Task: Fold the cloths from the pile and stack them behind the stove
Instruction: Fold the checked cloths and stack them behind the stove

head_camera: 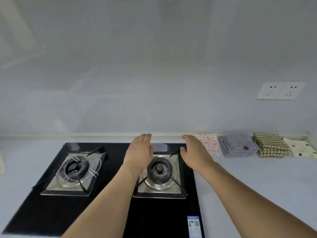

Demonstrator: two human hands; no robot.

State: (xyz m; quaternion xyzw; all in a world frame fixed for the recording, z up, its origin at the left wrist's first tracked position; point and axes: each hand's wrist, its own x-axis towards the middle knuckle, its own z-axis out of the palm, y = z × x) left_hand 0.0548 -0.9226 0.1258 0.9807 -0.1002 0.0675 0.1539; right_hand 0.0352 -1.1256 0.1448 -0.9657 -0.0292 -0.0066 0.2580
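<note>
A black glass stove (113,212) with two burners lies on the pale counter. Both my arms reach over its right burner (159,170) toward the strip of counter behind it. My left hand (139,150) and my right hand (195,152) hover there, fingers straight, palms facing each other, holding nothing. Along the back wall to the right lie folded cloths in a row: a pink dotted cloth (210,145), a stack of blue floral cloths (238,146), a green checked cloth (271,146) and a cream cloth with dark dots (301,148). My right hand partly covers the pink cloth's left edge.
A double wall socket (280,91) sits on the pale wall above the cloths. The left burner (75,169) carries a wire pot support. A blue label (194,225) is stuck on the stove's front right corner. A pale object (1,160) shows at the far left edge.
</note>
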